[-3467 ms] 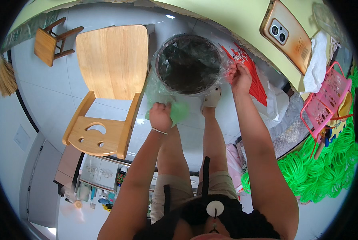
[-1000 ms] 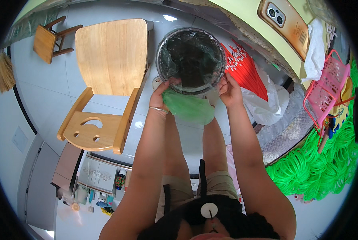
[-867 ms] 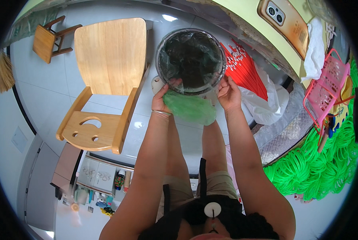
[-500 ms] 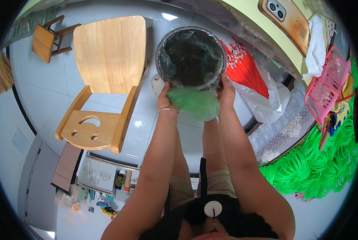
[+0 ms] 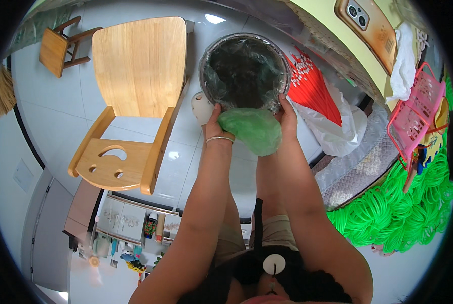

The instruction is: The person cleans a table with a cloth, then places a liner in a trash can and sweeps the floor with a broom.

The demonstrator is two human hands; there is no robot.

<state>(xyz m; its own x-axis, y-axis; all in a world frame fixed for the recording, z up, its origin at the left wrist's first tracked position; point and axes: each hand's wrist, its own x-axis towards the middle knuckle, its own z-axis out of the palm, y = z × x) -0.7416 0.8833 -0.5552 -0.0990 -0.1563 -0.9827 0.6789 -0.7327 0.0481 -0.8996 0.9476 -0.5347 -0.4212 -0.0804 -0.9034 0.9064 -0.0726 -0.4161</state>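
Note:
A round bin [image 5: 244, 71], lined with a dark, see-through plastic bag, is held out in front of me above the tiled floor. My left hand [image 5: 216, 124] grips the near left of its rim, thumb upward, the other fingers mostly hidden. At the near right of the rim, my right hand [image 5: 288, 115] is closed in the same way. Between both hands a crumpled green plastic bag [image 5: 254, 133] bulges over the bin's near side. Where it is fastened, if anywhere, I cannot tell.
A wooden chair [image 5: 139, 68] stands to the left, a small wooden stool [image 5: 54, 51] beyond it. Right of the bin lie red sticks [image 5: 320, 91] in a white plastic bag [image 5: 340, 137]. A table [image 5: 317, 17] carries a phone [image 5: 371, 33]. Green coiled tubing [image 5: 388, 218] is heaped at right.
The bin and both hands have shifted slightly right in view. The left wrist has moved inward, and the green bag has shifted right a little. Both hands keep their hold.

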